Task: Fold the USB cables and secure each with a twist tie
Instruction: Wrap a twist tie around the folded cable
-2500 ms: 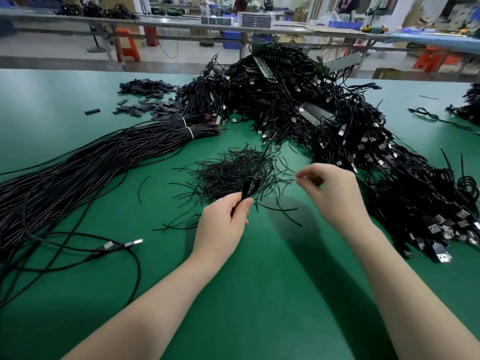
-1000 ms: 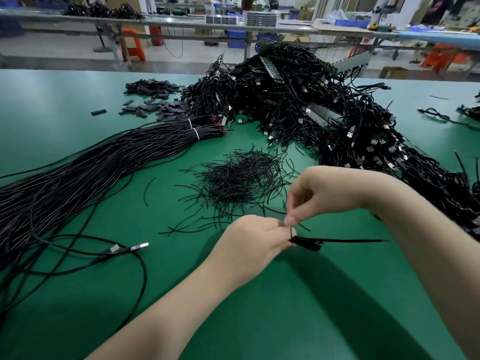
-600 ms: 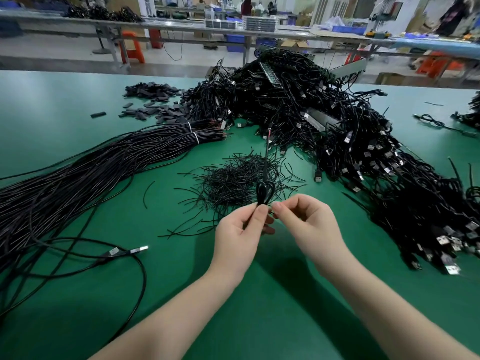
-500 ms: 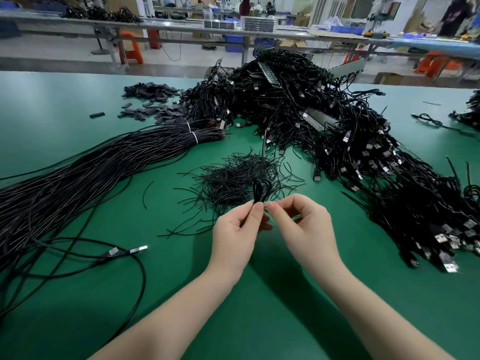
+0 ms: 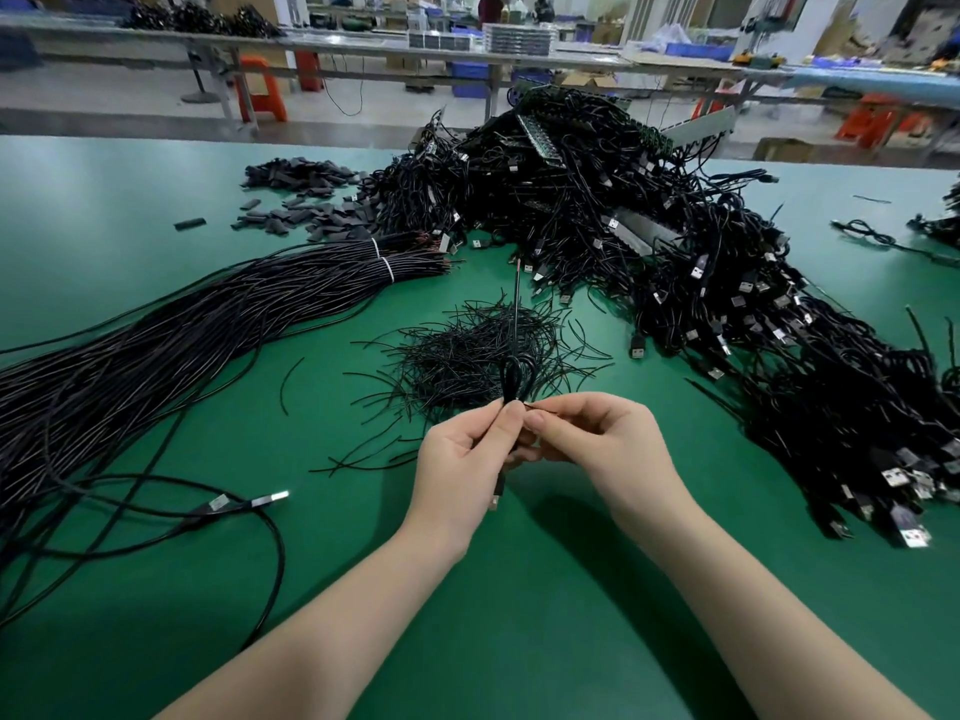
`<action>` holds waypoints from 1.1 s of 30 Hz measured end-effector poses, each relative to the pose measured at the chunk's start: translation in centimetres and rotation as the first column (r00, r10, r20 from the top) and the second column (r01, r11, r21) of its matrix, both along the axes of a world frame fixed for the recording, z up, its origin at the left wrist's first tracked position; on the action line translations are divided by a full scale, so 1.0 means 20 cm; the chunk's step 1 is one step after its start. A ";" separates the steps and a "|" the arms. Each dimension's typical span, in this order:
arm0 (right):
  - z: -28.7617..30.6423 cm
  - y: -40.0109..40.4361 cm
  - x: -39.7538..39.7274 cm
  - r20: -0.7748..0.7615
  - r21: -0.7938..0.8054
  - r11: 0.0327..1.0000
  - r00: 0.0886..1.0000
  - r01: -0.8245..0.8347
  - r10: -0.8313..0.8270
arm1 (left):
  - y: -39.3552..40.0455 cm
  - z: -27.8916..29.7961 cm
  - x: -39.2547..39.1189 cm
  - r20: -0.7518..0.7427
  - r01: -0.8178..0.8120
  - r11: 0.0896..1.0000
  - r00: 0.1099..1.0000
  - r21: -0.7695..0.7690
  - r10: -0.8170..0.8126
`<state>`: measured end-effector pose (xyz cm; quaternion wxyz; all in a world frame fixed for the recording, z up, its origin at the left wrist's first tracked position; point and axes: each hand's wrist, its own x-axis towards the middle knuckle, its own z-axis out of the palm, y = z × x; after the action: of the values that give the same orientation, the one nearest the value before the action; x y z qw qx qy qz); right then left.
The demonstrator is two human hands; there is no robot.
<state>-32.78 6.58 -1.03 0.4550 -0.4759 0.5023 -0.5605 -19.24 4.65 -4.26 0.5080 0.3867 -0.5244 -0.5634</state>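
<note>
Head view: left hand (image 5: 462, 459) grips the folded USB cable (image 5: 511, 379); right hand (image 5: 597, 444) pinches the twist tie (image 5: 540, 405). Recommend winding tight beside the fold, bundle held steady.

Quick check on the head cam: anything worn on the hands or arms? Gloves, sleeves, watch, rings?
Nothing worn. Left hand and right hand are bare, no gloves, and no rings show. Both forearms are bare to the frame edge: no sleeves, watch or wristband in view.
</note>
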 end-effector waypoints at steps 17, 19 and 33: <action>0.01 0.00 -0.02 -0.629 -0.401 0.916 0.721 0.019 -0.290 | -0.01 0.04 0.00 -0.053 0.021 0.997 0.998 0.073 -0.017; 0.01 -0.01 -0.03 -0.737 -0.541 0.831 0.549 -0.130 -0.394 | -0.01 0.06 0.01 -0.029 0.027 0.994 0.999 0.107 -0.024; 0.05 -0.01 -0.09 -0.786 -0.608 0.590 0.301 -0.532 -0.540 | -0.05 0.10 0.04 -0.305 0.289 0.848 0.939 0.444 -0.160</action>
<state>-34.55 6.40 -0.12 -0.2106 -0.8536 0.3517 -0.3215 -18.38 3.66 -2.19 0.3889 0.3603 -0.3389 -0.7772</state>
